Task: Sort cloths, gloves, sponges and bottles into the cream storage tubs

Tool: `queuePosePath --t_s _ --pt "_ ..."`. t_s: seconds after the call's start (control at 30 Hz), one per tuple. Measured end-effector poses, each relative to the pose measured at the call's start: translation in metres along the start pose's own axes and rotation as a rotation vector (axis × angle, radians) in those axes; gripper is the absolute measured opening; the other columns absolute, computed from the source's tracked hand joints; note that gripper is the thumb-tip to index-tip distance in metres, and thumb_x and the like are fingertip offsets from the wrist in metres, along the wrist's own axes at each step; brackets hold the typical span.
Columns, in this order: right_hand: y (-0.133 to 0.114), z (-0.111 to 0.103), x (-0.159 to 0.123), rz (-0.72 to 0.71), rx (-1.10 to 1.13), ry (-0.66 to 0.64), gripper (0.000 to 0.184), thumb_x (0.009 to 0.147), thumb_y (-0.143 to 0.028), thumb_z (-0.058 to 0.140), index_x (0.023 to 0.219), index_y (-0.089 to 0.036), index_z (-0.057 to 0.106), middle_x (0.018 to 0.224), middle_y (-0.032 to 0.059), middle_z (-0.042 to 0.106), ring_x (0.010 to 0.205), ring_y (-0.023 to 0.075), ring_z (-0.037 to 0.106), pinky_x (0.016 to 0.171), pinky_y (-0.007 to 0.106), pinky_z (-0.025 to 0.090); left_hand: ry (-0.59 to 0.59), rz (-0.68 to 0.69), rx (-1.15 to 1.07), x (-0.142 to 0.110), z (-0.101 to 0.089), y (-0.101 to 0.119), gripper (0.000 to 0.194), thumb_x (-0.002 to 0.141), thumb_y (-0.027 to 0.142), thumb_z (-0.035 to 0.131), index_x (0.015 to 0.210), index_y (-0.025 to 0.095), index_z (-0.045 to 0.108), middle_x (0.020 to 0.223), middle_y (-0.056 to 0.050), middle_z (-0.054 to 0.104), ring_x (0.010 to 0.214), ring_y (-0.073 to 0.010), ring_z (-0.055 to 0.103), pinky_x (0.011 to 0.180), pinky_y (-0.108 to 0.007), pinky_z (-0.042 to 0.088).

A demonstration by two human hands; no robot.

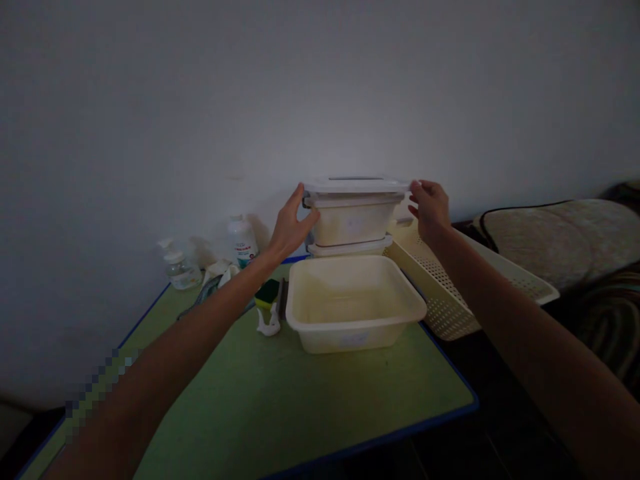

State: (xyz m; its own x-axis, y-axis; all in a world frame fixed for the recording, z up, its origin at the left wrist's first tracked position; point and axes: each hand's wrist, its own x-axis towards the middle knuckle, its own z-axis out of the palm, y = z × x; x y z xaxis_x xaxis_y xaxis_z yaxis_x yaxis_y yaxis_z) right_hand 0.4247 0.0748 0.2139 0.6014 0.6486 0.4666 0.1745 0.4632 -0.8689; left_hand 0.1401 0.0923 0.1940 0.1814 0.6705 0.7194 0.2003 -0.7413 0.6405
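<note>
A white lid [357, 186] lies over a whitish plastic storage box [355, 223] at the back of the table. Beneath that box is a second lid [350, 248], its container mostly hidden by the basin in front. My left hand [291, 227] has its fingers at the lid's left edge, its thumb lower against the box's side. At the right end, my right hand [431, 208] pinches the lid's edge between thumb and fingers. A cream plastic basin [357, 337] stands nearer to me, between my forearms; I see nothing inside it.
The green table [300, 407] has a blue edge and meets the wall. Leftward stand a pump bottle [181, 270], a white bottle [243, 240], a cloth [217, 277] and a sponge [267, 293] by a white piece. A perforated basket [455, 313] is at right, near a cushion [560, 233].
</note>
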Motion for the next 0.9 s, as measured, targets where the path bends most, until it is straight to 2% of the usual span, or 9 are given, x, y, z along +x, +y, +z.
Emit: queuePosePath --t_s 0.17,0.3,0.43,0.53,0.63,0.73,0.83,0.9 --pt "0.02 0.007 0.014 0.005 -0.044 -0.015 0.028 0.07 -0.038 0.065 0.087 -0.021 0.051 0.089 0.0015 0.054 0.088 0.0168 0.053 0.075 0.033 0.047 0.006 -0.061 0.024 0.003 0.008 -0.016 0.07 0.072 0.023 0.061 0.137 0.017 0.039 0.148 -0.01 0.033 0.139 -0.0267 0.025 0.115 -0.046 0.012" --pt "0.03 0.006 0.017 0.033 -0.046 -0.023 0.03 0.069 -0.037 0.066 0.091 -0.021 0.054 0.091 0.0018 0.055 0.087 0.0173 0.054 0.071 0.034 0.049 -0.037 -0.036 0.091 -0.001 0.012 -0.026 0.077 0.067 0.019 0.06 0.139 0.013 0.034 0.149 -0.012 0.031 0.139 -0.0258 0.024 0.115 -0.044 0.012" --pt "0.033 0.005 0.014 0.073 -0.05 -0.04 0.034 0.072 -0.04 0.064 0.099 -0.023 0.056 0.105 0.0058 0.057 0.091 0.0205 0.055 0.07 0.038 0.05 -0.074 0.025 0.133 -0.005 0.013 -0.031 0.081 0.067 0.017 0.06 0.142 0.014 0.028 0.152 -0.012 0.023 0.141 -0.0246 0.019 0.116 -0.044 0.009" --pt "0.032 0.002 0.007 0.077 -0.063 -0.039 0.04 0.073 -0.04 0.064 0.108 -0.023 0.055 0.121 0.0098 0.052 0.101 0.024 0.054 0.073 0.041 0.05 -0.109 0.058 0.156 -0.012 0.009 -0.029 0.08 0.07 0.02 0.061 0.142 0.017 0.027 0.154 -0.011 0.019 0.141 -0.0253 0.015 0.116 -0.045 0.008" --pt "0.029 -0.008 -0.009 0.056 -0.066 -0.052 0.043 0.072 -0.04 0.066 0.111 -0.025 0.054 0.128 0.0096 0.049 0.107 0.0252 0.053 0.078 0.043 0.05 -0.165 0.091 0.2 -0.031 -0.003 -0.019 0.078 0.072 0.025 0.062 0.142 0.02 0.028 0.154 -0.011 0.017 0.142 -0.0259 0.015 0.115 -0.047 0.009" --pt "0.03 -0.025 -0.034 0.041 -0.039 -0.136 0.041 0.069 -0.042 0.068 0.106 -0.027 0.057 0.125 0.007 0.053 0.108 0.0244 0.054 0.082 0.045 0.049 -0.184 0.066 0.243 -0.063 -0.018 -0.01 0.072 0.075 0.029 0.061 0.14 0.022 0.032 0.153 -0.01 0.021 0.141 -0.0256 0.018 0.115 -0.049 0.013" --pt "0.036 -0.044 -0.067 0.137 0.009 -0.215 0.04 0.063 -0.041 0.072 0.099 -0.027 0.061 0.119 0.0054 0.059 0.103 0.023 0.058 0.083 0.043 0.049 -0.162 -0.045 0.226 -0.102 -0.026 -0.01 0.063 0.078 0.033 0.057 0.137 0.022 0.039 0.149 -0.01 0.031 0.139 -0.0248 0.025 0.114 -0.049 0.017" --pt "0.044 -0.055 -0.09 0.195 0.041 -0.236 0.038 0.064 -0.045 0.069 0.096 -0.025 0.063 0.11 0.005 0.063 0.095 0.0226 0.061 0.08 0.042 0.051 -0.112 -0.172 0.141 -0.128 -0.026 -0.017 0.062 0.078 0.037 0.057 0.136 0.022 0.039 0.148 -0.01 0.034 0.138 -0.0253 0.028 0.113 -0.049 0.02"
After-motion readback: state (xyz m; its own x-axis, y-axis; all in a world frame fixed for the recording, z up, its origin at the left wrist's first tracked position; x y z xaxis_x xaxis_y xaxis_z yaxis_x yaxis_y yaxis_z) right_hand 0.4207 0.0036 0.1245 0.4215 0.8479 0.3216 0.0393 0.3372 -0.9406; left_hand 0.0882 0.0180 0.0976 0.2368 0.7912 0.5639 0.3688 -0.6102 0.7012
